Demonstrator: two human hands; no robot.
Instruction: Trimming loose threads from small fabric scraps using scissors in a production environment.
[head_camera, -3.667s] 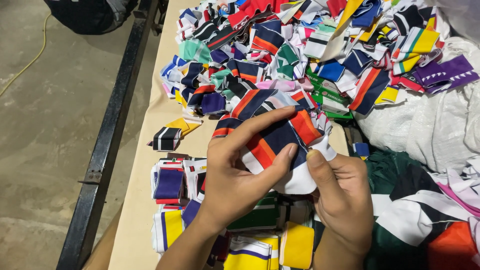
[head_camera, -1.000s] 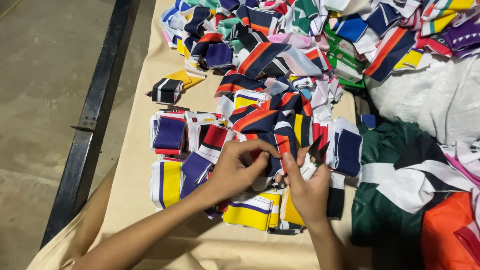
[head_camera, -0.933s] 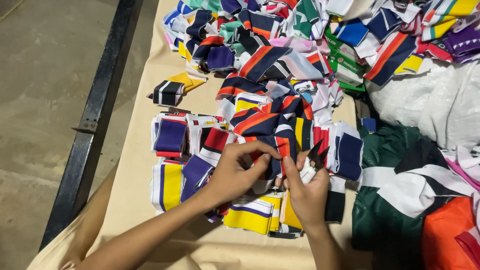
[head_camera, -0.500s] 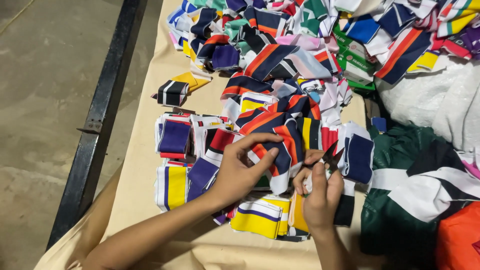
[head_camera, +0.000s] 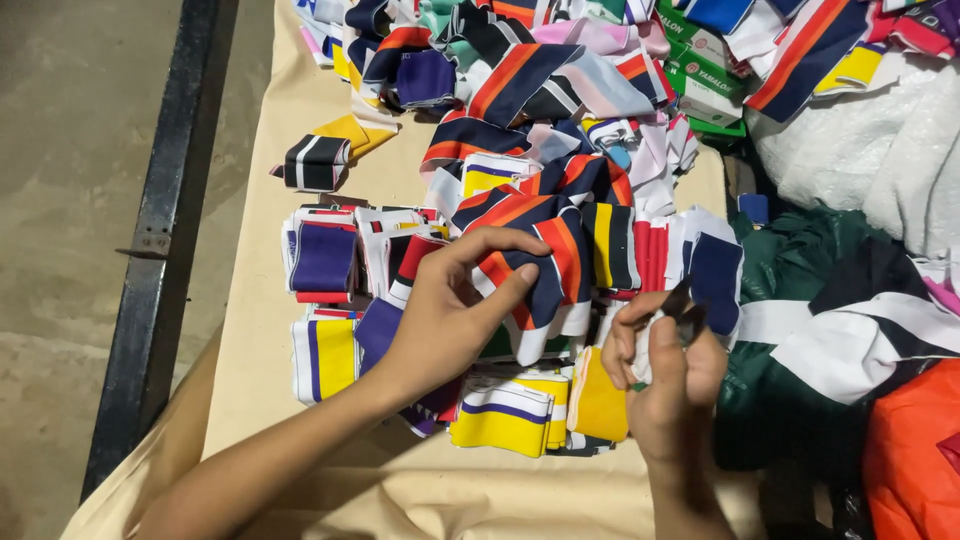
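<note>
Tan table (head_camera: 280, 200); left hand (head_camera: 445, 320) pinches navy-orange-white striped strip (head_camera: 545, 265).

A purple folded strip (head_camera: 323, 257) and a yellow one (head_camera: 325, 357) lie on the beige tabletop (head_camera: 265, 180). White sacks (head_camera: 860, 150) sit far right, beside orange cloth (head_camera: 915, 450). A black rail (head_camera: 165, 230) borders the concrete floor (head_camera: 60, 200).

Two hands (head_camera: 450, 310) (head_camera: 665, 365), one black metal rail (head_camera: 165, 230), one orange cloth (head_camera: 915, 450)
</note>
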